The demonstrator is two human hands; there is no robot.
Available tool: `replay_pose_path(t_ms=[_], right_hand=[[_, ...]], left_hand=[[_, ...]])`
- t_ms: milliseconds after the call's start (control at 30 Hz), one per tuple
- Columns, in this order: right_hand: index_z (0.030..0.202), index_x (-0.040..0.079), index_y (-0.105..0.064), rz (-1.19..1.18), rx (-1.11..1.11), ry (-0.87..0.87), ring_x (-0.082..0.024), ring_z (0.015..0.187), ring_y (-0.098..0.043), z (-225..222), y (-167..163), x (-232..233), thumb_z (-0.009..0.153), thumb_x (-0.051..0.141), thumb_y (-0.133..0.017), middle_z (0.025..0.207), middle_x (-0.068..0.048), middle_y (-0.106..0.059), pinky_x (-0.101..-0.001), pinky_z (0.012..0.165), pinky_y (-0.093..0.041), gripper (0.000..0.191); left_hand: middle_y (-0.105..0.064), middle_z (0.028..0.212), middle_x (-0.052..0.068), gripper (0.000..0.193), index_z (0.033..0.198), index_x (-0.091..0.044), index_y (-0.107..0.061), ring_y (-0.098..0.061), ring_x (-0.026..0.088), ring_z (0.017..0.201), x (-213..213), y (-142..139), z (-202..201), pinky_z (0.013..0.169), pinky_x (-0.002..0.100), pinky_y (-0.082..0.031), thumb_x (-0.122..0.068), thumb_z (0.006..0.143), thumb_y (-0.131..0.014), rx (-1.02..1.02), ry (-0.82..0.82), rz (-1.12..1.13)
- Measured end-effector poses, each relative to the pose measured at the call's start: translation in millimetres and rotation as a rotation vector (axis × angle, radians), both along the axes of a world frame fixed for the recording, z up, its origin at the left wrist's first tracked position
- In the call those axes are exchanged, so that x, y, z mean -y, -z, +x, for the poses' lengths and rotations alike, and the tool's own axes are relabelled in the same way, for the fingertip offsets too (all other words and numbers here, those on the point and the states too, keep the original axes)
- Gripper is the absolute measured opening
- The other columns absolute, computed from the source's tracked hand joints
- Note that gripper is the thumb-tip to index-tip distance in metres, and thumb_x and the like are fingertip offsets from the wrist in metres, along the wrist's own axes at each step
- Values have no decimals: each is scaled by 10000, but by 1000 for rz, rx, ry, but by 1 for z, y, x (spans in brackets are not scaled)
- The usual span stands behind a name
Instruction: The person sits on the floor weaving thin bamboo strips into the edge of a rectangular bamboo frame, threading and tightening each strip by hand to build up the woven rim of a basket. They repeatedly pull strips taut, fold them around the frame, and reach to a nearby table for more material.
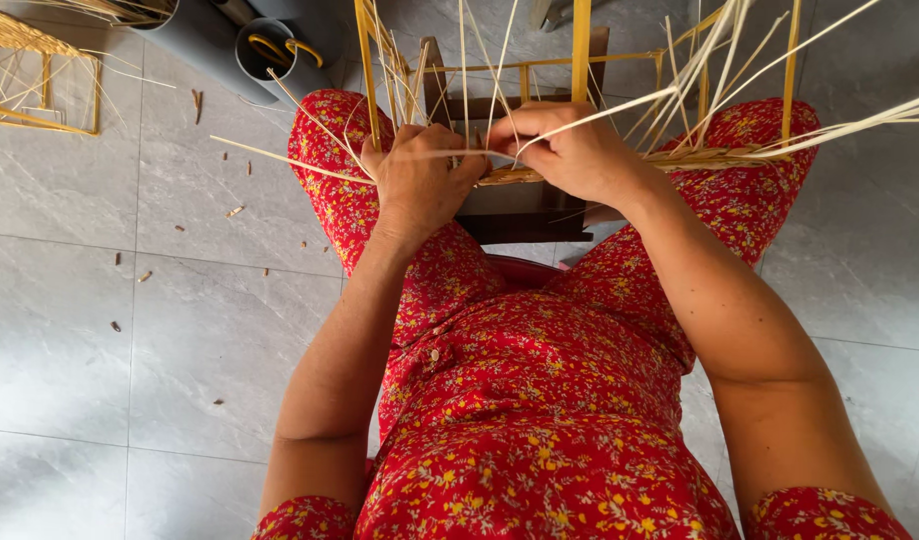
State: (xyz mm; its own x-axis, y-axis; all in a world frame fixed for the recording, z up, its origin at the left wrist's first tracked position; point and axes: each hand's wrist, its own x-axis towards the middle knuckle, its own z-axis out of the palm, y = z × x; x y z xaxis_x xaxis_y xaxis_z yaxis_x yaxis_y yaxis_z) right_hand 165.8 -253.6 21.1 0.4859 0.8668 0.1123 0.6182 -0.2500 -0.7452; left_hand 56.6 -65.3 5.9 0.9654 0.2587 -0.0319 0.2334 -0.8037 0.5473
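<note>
No packages, labels, signs or screens show anywhere in this view.
</note>
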Motion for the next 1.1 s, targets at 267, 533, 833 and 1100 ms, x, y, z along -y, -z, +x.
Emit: replay_pose_path(t_ms=[267, 533, 833, 1100], right_hand=[[1097, 95, -744, 18, 48, -121, -202, 933, -731, 1, -4, 0, 945, -9, -704, 1056, -55, -720, -325, 813, -593, 189], [1137, 61, -708, 67, 329, -112, -231, 955, -712, 0, 2, -7, 877, -20, -774, 1076, -53, -658, -349, 798, -616, 280], [1023, 89, -736, -43, 364, -116, -239, 884, -705, 10, 3, -11, 850, 68, -813, 998, -32, -688, -376, 719, -582, 190], [915, 83, -781, -199, 129, 1, -250, 751, -694, 13, -1, -18, 842, 176, -818, 848, -68, -733, -388, 656, -535, 124]], left_hand=[[-752, 977, -4, 224, 883, -185, -814, -641, 230, 1125, -3, 4, -1, 1052, 721, -231, -383, 858, -712, 22, 2, -37], [-744, 989, -43, 289, 885, -213, -806, -626, 232, 1104, -2, 3, 0, 990, 750, -234, -482, 899, -703, 9, 21, -14], [-724, 1060, -71, 214, 962, -233, -793, -605, 210, 1177, -5, 2, -4, 1021, 721, -233, -426, 906, -721, 32, 76, -23], [-681, 1018, -70, 342, 958, -269, -778, -537, 231, 1222, 6, -5, -16, 1049, 806, -162, -537, 755, -840, 177, 59, 88]])
